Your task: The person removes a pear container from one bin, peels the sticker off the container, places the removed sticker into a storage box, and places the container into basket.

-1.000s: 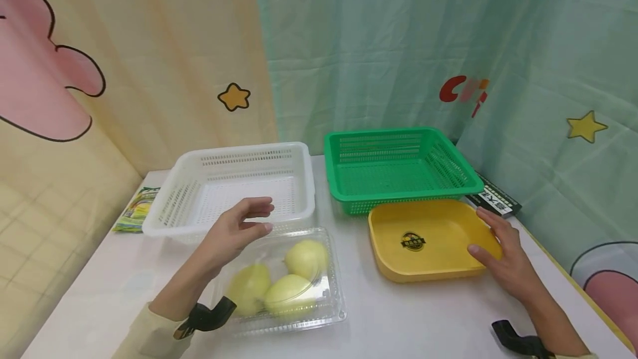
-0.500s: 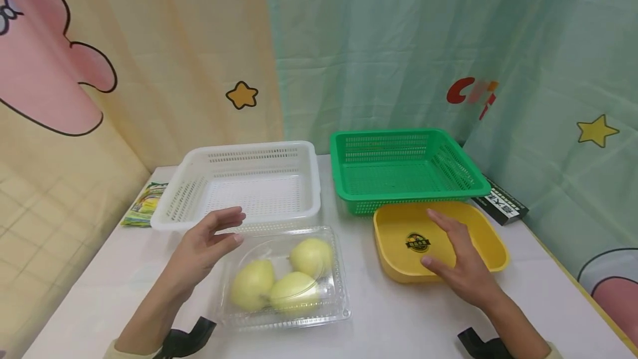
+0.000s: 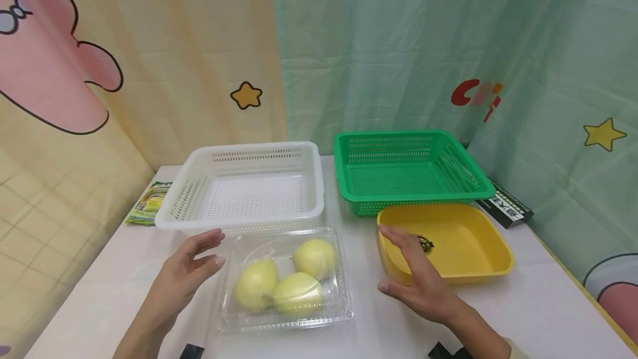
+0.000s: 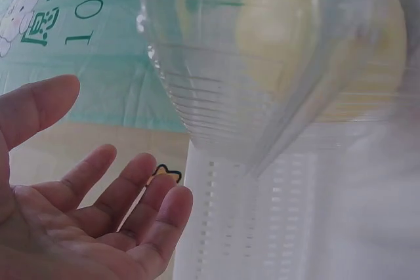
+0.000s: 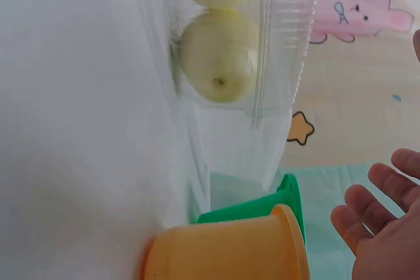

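A clear plastic clamshell box (image 3: 286,320) with yellow-green pears (image 3: 298,294) inside lies closed on the white table, between the two hands. To its left the left hand (image 3: 181,278) hovers, fingers loosely extended and apart from the box; the left wrist view also shows that hand (image 4: 98,208) holding nothing. The right hand (image 3: 418,287) is over the near left part of the yellow tray (image 3: 463,245), and its fingers hide part of the tray's round label. In the right wrist view the right hand (image 5: 387,221) has its fingers spread, with nothing in them.
A white perforated basket (image 3: 249,220) stands behind the box, and a green basket (image 3: 418,198) behind the yellow tray. At the far left lies a colourful packet (image 3: 148,204). A black box (image 3: 508,208) is by the right edge. Printed curtains surround the table.
From the yellow tray's right side, the right hand has moved left towards the clear box. The left hand has drawn back left and down. The view has shifted slightly.
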`<state>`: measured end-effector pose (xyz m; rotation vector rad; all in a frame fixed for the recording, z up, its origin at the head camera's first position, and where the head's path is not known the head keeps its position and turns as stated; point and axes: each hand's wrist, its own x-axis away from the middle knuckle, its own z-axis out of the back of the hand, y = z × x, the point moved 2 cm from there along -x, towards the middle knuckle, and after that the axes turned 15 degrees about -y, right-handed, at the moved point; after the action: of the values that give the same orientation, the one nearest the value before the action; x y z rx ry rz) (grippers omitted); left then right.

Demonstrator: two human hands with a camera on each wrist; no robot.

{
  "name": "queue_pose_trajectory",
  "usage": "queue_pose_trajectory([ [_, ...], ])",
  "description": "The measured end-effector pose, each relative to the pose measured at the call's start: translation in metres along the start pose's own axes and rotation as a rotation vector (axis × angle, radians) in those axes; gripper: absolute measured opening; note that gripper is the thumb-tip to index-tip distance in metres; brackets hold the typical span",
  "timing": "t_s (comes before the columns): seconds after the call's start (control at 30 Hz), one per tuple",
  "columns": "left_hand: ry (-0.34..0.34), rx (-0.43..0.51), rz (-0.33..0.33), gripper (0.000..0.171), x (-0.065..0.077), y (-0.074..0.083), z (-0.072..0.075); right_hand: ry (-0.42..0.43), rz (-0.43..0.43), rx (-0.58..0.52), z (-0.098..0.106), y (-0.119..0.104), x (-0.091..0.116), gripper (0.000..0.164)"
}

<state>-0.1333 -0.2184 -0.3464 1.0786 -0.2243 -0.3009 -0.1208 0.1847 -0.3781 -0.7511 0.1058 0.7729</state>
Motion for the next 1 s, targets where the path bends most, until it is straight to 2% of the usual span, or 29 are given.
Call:
queue_pose_trajectory([
  [0.17, -0.024, -0.033, 0.046, 0.055, 0.009, -0.011, -0.001, -0.037, 0.038, 0.010, -0.015, -0.006, -0.005, 0.087],
  [0.3, -0.063, -0.008, 0.049, 0.056, 0.014, -0.019, -0.004, -0.070, 0.049, 0.014, -0.026, -0.009, -0.009, 0.088],
  [0.47, -0.125, 0.045, 0.070, 0.060, 0.018, -0.030, -0.008, -0.128, -0.010, 0.023, -0.038, -0.011, -0.012, 0.091],
  [0.6, -0.155, 0.089, 0.147, 0.064, 0.018, -0.036, -0.011, -0.160, -0.082, 0.006, -0.046, -0.010, -0.014, 0.092],
  [0.7, -0.169, 0.118, 0.187, 0.067, 0.018, -0.040, -0.014, -0.160, -0.116, -0.058, -0.051, -0.009, -0.014, 0.092],
  [0.9, -0.219, 0.171, 0.142, 0.065, 0.024, -0.047, -0.019, -0.128, -0.073, -0.138, -0.057, -0.006, -0.014, 0.088],
  [1.0, -0.248, 0.211, 0.103, 0.063, 0.025, -0.050, -0.022, -0.144, -0.100, -0.178, -0.060, -0.004, -0.014, 0.087],
])
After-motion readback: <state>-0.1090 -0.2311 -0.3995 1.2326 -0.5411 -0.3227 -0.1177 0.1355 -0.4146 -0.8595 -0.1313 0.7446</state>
